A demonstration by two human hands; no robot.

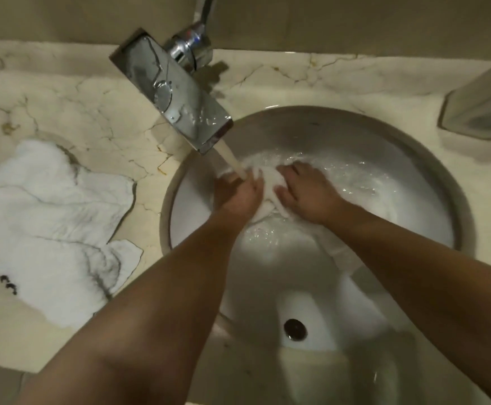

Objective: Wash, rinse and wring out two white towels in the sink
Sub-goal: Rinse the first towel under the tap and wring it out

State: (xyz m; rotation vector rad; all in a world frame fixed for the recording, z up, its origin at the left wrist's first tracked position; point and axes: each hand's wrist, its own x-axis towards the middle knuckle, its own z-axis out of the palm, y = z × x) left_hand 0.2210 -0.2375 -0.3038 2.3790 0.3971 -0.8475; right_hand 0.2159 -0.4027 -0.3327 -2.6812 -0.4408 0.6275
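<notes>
A wet white towel (269,187) is bunched in the round white sink (407,159), right under the stream from the chrome faucet (177,92). My left hand (237,194) grips the towel's left side, and the water runs over its fingers. My right hand (305,190) grips the right side, thumb curled around the cloth. Part of the towel trails under my right forearm toward the sink's near wall. A second white towel (48,229) lies crumpled on the marble counter to the left of the sink.
The marble counter (92,106) surrounds the sink. A grey box-shaped dispenser (483,103) stands at the back right. An overflow hole (295,328) shows in the sink's near wall. Water swirls across the basin to the right of my hands.
</notes>
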